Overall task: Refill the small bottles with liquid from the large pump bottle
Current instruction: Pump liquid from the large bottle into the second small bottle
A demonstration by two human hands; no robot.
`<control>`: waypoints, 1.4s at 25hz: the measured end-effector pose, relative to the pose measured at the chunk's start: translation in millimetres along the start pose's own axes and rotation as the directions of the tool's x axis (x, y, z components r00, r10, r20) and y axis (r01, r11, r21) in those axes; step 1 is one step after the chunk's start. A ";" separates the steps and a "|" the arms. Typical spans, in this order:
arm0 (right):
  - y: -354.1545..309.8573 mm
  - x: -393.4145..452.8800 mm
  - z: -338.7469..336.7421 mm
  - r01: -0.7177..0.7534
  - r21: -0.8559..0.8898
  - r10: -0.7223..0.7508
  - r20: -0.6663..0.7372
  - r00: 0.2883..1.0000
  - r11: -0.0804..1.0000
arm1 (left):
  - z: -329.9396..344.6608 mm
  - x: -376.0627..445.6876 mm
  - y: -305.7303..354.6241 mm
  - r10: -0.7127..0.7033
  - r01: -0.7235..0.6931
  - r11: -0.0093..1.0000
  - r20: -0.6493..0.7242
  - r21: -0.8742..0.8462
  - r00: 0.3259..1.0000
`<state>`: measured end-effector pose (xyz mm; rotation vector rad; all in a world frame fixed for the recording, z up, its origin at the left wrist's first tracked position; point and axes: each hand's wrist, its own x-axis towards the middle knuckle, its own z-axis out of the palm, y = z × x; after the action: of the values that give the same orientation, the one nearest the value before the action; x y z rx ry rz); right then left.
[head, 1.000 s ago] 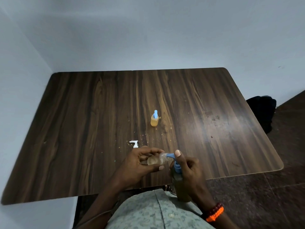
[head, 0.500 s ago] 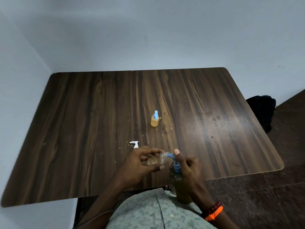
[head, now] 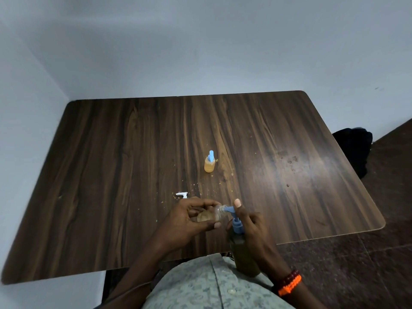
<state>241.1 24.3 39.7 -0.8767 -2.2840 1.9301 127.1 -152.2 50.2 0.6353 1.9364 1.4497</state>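
Observation:
My left hand (head: 187,219) holds a small clear bottle (head: 208,216) on its side, with a little amber liquid inside. Its open neck meets the blue spout of the large pump bottle (head: 244,250), a dark amber bottle that my right hand (head: 252,226) grips near the table's front edge, index finger on the blue pump head. A second small bottle (head: 209,164), full of orange liquid and fitted with a blue pump top, stands upright mid-table. A small white pump cap (head: 182,194) lies on the table just beyond my left hand.
The dark wooden table (head: 111,163) carries scattered crumbs around the standing bottle and stains at the right. A black bag (head: 354,148) sits on the floor past the table's right edge. White walls close the left and far sides.
Almost nothing has moved; both hands keep the small bottle's neck against the pump spout, and my right index finger stays on the pump head.

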 end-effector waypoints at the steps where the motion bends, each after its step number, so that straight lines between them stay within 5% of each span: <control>1: -0.6 0.7 0.7 -0.011 -0.005 0.011 0.004 1.000 1.000 | -1.3 0.0 0.0 -0.007 0.007 1.000 -0.005 0.001 1.000; 19: 23.0 -6.6 -4.6 -0.148 0.099 0.129 0.178 0.976 0.984 | 2.9 -3.2 -6.2 -0.036 0.038 0.998 0.046 -0.050 0.998; 25: 35.3 -4.4 -1.1 -0.195 0.161 0.189 0.049 0.981 0.968 | 9.0 -2.9 -8.2 -0.038 0.041 0.998 0.077 -0.045 0.996; 35: 31.4 -7.1 -2.2 -0.303 0.169 0.276 0.168 0.946 0.938 | 8.8 -4.0 -18.5 -0.084 0.084 0.996 0.090 -0.003 0.992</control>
<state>260.3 25.6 13.8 -1.1413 -2.0843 2.3601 136.1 -154.3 31.5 0.5983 1.8662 1.3523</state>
